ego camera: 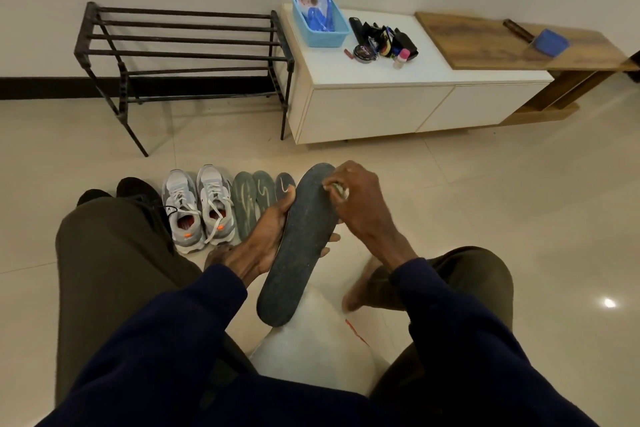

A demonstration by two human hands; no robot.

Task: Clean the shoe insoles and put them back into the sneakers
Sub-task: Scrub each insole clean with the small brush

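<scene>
Pale floor tiles [485, 201] spread out below us. Our left hand [268, 230] grips a dark insole [299, 246] by its edge, held tilted between our knees. Our right hand [362, 204] pinches a small pale wipe [338, 189] against the insole near its top end. Grey sneakers [199, 208] and three more insoles [242, 201] lie side by side on the floor just beyond

My left hand [266, 229] grips a dark insole [298, 246]; my right hand [360, 204] pinches a pale wipe [337, 189] against its toe end. Grey sneakers [197, 208] and loose insoles [252, 198] lie at ten o'clock.
</scene>
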